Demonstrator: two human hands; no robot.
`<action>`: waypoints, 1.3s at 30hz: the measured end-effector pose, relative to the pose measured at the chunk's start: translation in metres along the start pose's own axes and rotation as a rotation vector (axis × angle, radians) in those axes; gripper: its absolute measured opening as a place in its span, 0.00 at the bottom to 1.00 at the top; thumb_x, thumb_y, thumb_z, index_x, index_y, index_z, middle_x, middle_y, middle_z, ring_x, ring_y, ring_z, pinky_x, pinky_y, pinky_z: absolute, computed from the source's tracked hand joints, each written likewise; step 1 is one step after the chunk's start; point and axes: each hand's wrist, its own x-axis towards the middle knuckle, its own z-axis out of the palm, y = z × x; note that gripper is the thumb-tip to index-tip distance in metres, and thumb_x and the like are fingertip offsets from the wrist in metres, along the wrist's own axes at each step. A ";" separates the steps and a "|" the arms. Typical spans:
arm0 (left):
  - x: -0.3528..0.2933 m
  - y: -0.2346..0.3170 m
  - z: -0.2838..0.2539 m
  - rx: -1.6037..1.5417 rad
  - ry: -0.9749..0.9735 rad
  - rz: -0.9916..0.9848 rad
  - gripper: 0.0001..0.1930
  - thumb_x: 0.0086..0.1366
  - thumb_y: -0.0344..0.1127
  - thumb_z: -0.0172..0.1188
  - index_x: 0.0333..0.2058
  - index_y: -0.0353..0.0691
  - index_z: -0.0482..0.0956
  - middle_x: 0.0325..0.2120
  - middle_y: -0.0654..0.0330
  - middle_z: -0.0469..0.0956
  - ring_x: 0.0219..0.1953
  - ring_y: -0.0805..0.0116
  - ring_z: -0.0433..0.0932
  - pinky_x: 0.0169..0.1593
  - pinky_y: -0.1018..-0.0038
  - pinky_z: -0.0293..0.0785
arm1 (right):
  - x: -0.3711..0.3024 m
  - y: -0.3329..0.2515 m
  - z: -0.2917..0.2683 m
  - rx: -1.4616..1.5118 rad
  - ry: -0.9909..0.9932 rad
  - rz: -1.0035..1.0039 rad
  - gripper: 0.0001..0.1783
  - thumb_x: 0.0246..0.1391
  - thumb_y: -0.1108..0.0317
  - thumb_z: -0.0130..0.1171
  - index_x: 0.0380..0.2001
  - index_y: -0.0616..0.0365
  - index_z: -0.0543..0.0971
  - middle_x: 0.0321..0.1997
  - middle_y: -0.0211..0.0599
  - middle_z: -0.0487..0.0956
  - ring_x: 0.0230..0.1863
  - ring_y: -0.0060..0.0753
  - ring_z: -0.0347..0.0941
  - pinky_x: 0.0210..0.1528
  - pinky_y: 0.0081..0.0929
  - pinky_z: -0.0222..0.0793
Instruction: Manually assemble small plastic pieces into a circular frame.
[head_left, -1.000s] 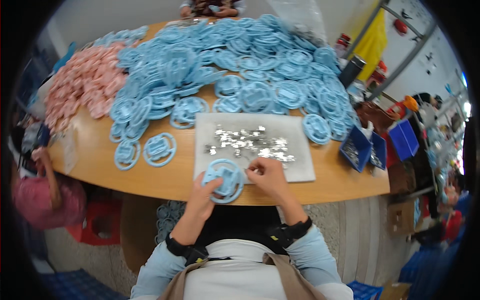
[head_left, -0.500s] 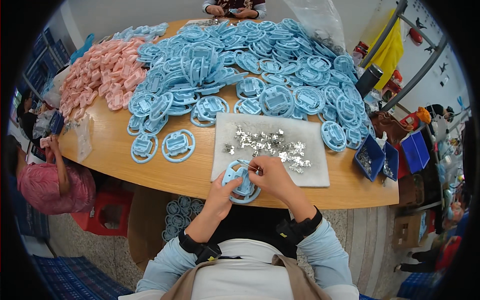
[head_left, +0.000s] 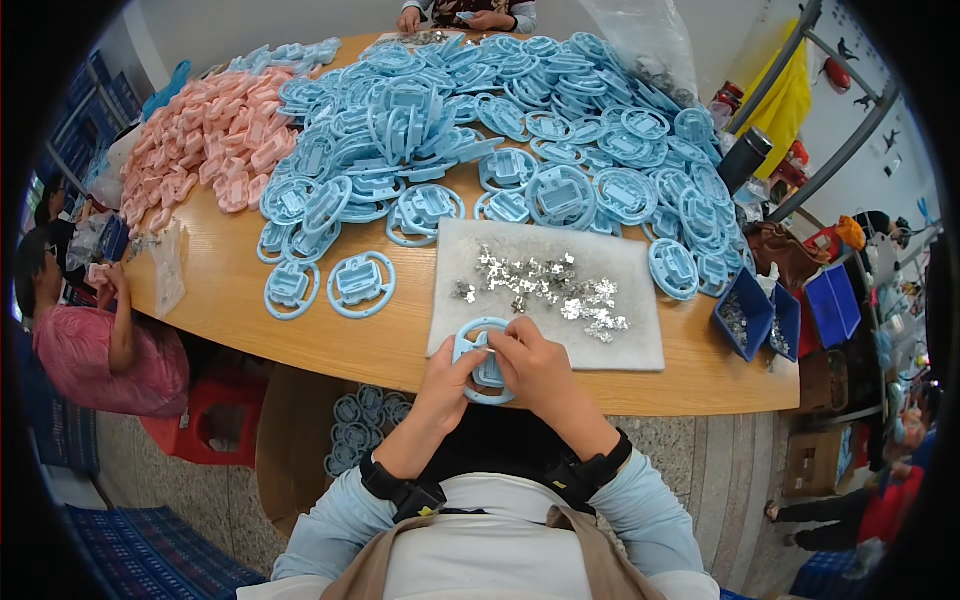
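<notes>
Over the table's front edge, my left hand (head_left: 441,392) grips a light-blue plastic ring-shaped part (head_left: 487,376) by its left side, thumb across its recessed middle. My right hand (head_left: 541,372) is closed, its fingertips pinched together against the upper middle of that part. Whatever lies between those fingertips is hidden. Just beyond both hands is a white foam-like mat (head_left: 638,340), with many small shiny metal pieces (head_left: 541,280) scattered over it.
Light-blue parts (head_left: 410,120) form a large heap across the table (head_left: 230,285), beside a pink heap (head_left: 215,135). Blue bins (head_left: 745,315) of small metal pieces stand at the right. A dark flask (head_left: 745,158) is behind them. Co-workers sit left and opposite.
A thin metal tool showed in my right hand earlier; now its fingertips press onto the blue part and the tool is out of sight. My left hand keeps its hold.
</notes>
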 end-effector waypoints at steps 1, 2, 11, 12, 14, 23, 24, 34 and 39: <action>-0.001 0.000 0.003 -0.017 0.010 -0.001 0.14 0.63 0.33 0.54 0.47 0.39 0.67 0.37 0.60 0.73 0.37 0.71 0.76 0.37 0.73 0.79 | -0.003 -0.001 0.000 -0.019 -0.013 -0.009 0.14 0.45 0.71 0.58 0.39 0.53 0.76 0.31 0.33 0.72 0.24 0.39 0.74 0.23 0.32 0.71; -0.001 0.000 0.004 -0.035 0.019 -0.002 0.14 0.64 0.33 0.54 0.47 0.39 0.67 0.37 0.60 0.73 0.37 0.72 0.76 0.37 0.73 0.79 | -0.005 -0.002 0.000 -0.039 -0.026 -0.018 0.14 0.46 0.69 0.57 0.40 0.53 0.76 0.30 0.32 0.72 0.23 0.38 0.74 0.22 0.31 0.71; 0.002 -0.003 -0.001 -0.067 -0.033 0.013 0.15 0.65 0.33 0.53 0.49 0.39 0.66 0.39 0.60 0.73 0.39 0.72 0.77 0.37 0.73 0.79 | -0.003 0.004 -0.009 0.198 -0.040 0.046 0.19 0.48 0.66 0.57 0.47 0.49 0.75 0.25 0.36 0.75 0.20 0.41 0.73 0.20 0.34 0.68; 0.002 -0.003 0.000 -0.066 -0.033 0.013 0.15 0.65 0.33 0.53 0.49 0.39 0.66 0.39 0.60 0.73 0.39 0.72 0.77 0.37 0.73 0.79 | -0.004 0.002 -0.008 0.115 -0.069 0.041 0.19 0.49 0.66 0.57 0.47 0.49 0.75 0.25 0.37 0.75 0.21 0.41 0.73 0.20 0.34 0.68; 0.002 -0.003 0.000 -0.064 -0.033 0.011 0.15 0.65 0.32 0.53 0.49 0.39 0.66 0.39 0.60 0.73 0.39 0.72 0.77 0.37 0.73 0.79 | -0.006 -0.005 -0.006 -0.050 -0.126 0.033 0.19 0.49 0.66 0.57 0.47 0.49 0.75 0.24 0.37 0.75 0.21 0.41 0.74 0.21 0.34 0.68; 0.002 -0.006 -0.001 -0.099 -0.035 0.010 0.15 0.64 0.32 0.54 0.49 0.38 0.67 0.39 0.60 0.74 0.39 0.73 0.77 0.39 0.74 0.79 | -0.007 0.009 -0.018 0.654 0.031 0.598 0.16 0.58 0.66 0.51 0.47 0.61 0.74 0.26 0.35 0.72 0.29 0.24 0.71 0.29 0.24 0.63; 0.002 -0.007 -0.002 -0.098 -0.026 0.015 0.15 0.64 0.32 0.54 0.49 0.38 0.67 0.39 0.60 0.74 0.40 0.73 0.77 0.39 0.74 0.79 | -0.011 0.016 -0.019 0.600 0.074 0.582 0.15 0.59 0.67 0.50 0.47 0.62 0.74 0.28 0.36 0.73 0.30 0.24 0.70 0.31 0.24 0.64; 0.002 -0.007 0.002 -0.105 0.001 0.045 0.16 0.64 0.31 0.54 0.49 0.38 0.67 0.40 0.61 0.74 0.39 0.72 0.76 0.40 0.73 0.78 | -0.026 0.010 -0.024 0.015 0.033 0.295 0.22 0.59 0.66 0.49 0.57 0.46 0.69 0.25 0.42 0.72 0.25 0.46 0.71 0.28 0.39 0.68; 0.000 -0.006 0.003 -0.098 0.014 0.045 0.16 0.64 0.31 0.54 0.50 0.39 0.66 0.40 0.61 0.74 0.40 0.72 0.76 0.41 0.72 0.78 | -0.032 -0.017 -0.013 -0.171 -0.103 0.181 0.30 0.43 0.73 0.56 0.54 0.47 0.72 0.24 0.35 0.71 0.26 0.38 0.73 0.25 0.35 0.70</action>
